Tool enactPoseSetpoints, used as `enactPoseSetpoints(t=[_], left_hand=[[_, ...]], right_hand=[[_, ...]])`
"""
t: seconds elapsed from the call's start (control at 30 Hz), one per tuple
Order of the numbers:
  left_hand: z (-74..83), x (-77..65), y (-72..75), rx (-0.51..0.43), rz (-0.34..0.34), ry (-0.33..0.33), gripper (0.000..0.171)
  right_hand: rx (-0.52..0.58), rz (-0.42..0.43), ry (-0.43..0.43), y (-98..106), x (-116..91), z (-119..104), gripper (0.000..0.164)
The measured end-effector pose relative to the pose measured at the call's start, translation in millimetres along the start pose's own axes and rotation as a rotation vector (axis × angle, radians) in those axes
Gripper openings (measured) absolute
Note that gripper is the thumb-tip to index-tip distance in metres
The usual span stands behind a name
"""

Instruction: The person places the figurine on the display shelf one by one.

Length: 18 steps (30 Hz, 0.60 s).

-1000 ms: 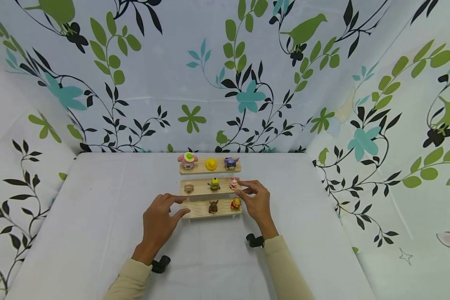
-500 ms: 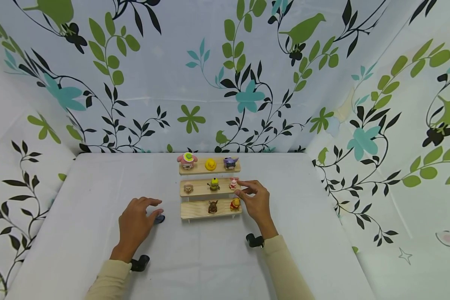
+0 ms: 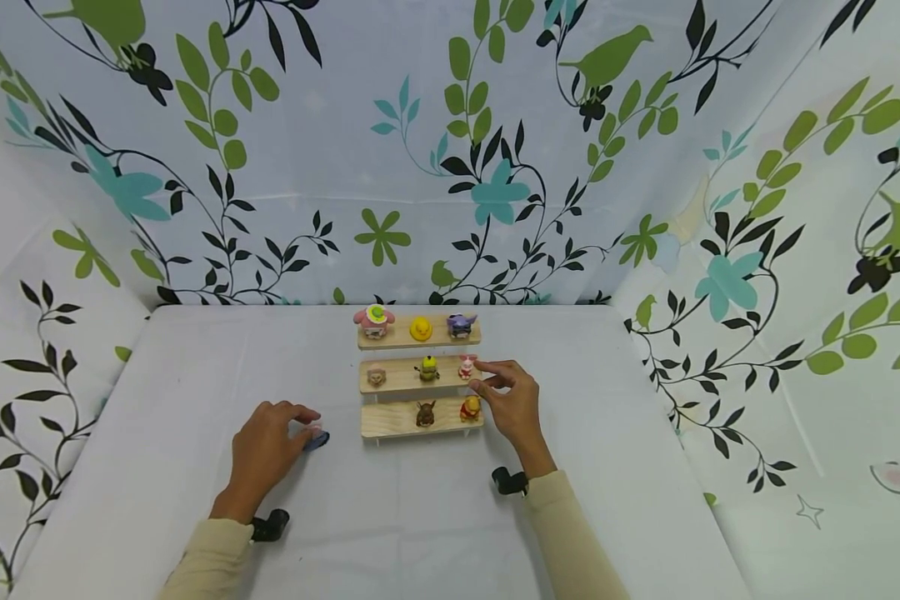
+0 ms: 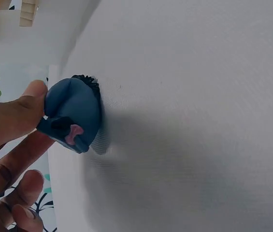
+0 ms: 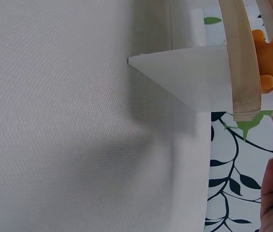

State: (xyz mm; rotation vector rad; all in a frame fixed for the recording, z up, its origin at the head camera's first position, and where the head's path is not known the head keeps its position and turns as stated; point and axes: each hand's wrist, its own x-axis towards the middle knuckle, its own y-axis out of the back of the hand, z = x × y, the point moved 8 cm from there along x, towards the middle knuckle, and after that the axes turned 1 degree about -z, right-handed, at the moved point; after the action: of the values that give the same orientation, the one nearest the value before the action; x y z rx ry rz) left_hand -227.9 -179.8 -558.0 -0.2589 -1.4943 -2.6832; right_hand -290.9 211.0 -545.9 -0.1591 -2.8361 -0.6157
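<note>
My left hand (image 3: 264, 450) pinches a blue donkey figurine (image 4: 78, 106) between thumb and forefinger, low over the white table left of a three-tier wooden stand (image 3: 386, 421). A pink bow and a dark mane show on the figurine in the left wrist view. At the stand's right end, my right hand (image 3: 515, 404) has thumb and forefinger spread at the end of the middle tier, right beside a pink-and-white piglet figurine (image 3: 467, 367). I cannot tell whether it grips the tier. An orange bear figurine (image 5: 269, 60) in red sits on the bottom tier close by.
On the bottom tier sits a brown figurine (image 3: 425, 413). The middle tier also bears a green figurine (image 3: 428, 368) and a tan one (image 3: 377, 377). Pink, yellow duck (image 3: 421, 329) and purple figurines line the top tier. Patterned cloth (image 3: 420, 167) hangs behind and beside the table.
My left hand has moved left from the bottom tier's left end, down to the blue donkey figurine, and now pinches it. My right hand stays at the stand's right end.
</note>
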Motion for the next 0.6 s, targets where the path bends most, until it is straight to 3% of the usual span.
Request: enactPoseSetpoints(t=[0.4, 0.6], left_hand=[[4.1, -11.3, -0.5, 0.071, -0.157, -0.009, 0.029], [6.2, -14.3, -2.8, 0.121, -0.18, -0.036, 0.028]], right_hand=[[0.02, -0.01, -0.003, -1, 0, 1, 0.03], [0.014, -0.008, -0.004, -1, 0, 1, 0.029]])
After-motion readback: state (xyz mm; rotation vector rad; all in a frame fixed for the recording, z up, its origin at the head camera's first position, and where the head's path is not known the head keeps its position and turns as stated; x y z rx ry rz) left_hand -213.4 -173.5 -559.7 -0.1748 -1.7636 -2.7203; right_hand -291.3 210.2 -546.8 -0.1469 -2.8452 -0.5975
